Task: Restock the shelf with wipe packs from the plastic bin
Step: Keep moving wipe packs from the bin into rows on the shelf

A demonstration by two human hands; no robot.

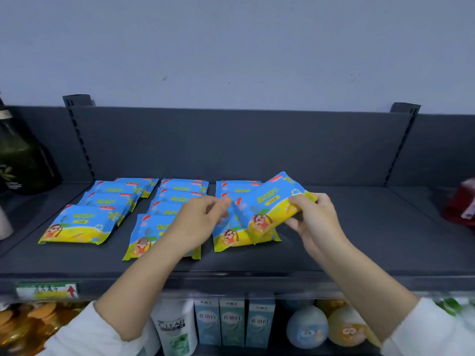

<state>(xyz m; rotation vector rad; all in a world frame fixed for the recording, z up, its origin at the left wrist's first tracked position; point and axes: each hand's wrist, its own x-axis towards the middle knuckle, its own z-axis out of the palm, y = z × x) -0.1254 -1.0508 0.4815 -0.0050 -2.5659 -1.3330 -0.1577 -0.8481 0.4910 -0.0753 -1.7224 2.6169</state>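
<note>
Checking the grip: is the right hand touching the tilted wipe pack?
Touching. Head view shows the right hand pinching the yellow edge of the tilted wipe pack between thumb and fingers.

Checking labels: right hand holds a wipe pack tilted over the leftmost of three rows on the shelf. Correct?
Not quite. The head view shows the right hand holding the wipe pack tilted over the rightmost row, not the leftmost. The rest stands.

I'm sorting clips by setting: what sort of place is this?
Most likely a shop aisle: a dark slotted shelf holds rows of identical wipe packs, a price tag sits on its front edge, and a shampoo bottle and boxed goods stand below.
</note>
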